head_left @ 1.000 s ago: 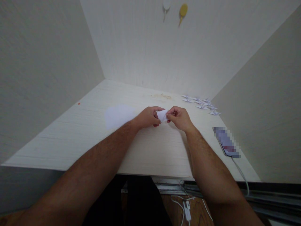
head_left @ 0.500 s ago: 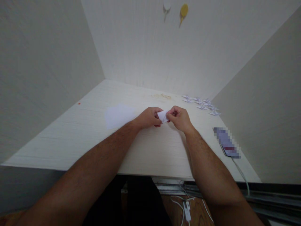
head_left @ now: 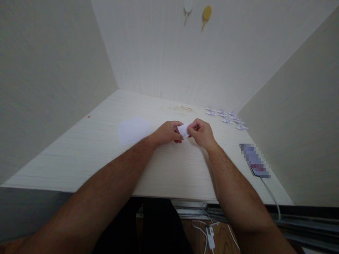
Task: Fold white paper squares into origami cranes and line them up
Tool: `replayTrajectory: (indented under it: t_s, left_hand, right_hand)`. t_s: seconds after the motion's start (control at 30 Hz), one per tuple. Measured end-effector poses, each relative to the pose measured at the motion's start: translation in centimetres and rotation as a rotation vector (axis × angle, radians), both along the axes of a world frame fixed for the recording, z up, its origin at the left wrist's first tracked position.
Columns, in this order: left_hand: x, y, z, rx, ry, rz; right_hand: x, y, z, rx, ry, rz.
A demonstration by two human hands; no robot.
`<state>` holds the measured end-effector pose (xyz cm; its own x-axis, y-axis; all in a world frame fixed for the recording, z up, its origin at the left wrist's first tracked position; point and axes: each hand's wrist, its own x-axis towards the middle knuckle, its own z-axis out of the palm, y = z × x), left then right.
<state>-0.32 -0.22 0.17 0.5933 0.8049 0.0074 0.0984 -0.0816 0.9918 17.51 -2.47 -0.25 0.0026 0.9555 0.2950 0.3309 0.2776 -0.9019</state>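
A small folded piece of white paper (head_left: 183, 130) is held between my two hands, over the middle of the desk. My left hand (head_left: 169, 132) grips its left side, thumb in front and fingers behind. On its right edge, my right hand (head_left: 201, 132) pinches the paper between thumb and forefinger. Part of the paper is hidden by the fingers, and its exact folds are too small to make out. White paper sheets (head_left: 135, 129) lie flat on the desk, left of my left hand. Several folded paper cranes (head_left: 227, 119) sit in a group beyond my right hand.
A phone (head_left: 254, 160) with a cable plugged in lies at the desk's right side. Walls enclose the white desk (head_left: 174, 176) at the back and both sides. Two hooks, one yellow (head_left: 207, 13), are on the back wall. A power strip (head_left: 210, 237) rests on the floor below.
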Motion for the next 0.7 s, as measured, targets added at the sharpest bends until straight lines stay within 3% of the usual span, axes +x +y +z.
replayTrajectory:
  t_s: [0.47, 0.7]
  left_hand:
    - [0.17, 0.00, -0.29, 0.032, 0.096, 0.040]
    - [0.51, -0.22, -0.25, 0.202, 0.206, 0.144]
  right_hand:
    - [-0.11, 0.21, -0.05, 0.059, 0.001, -0.025]
    - [-0.53, -0.26, 0.53, 0.072, -0.044, -0.057]
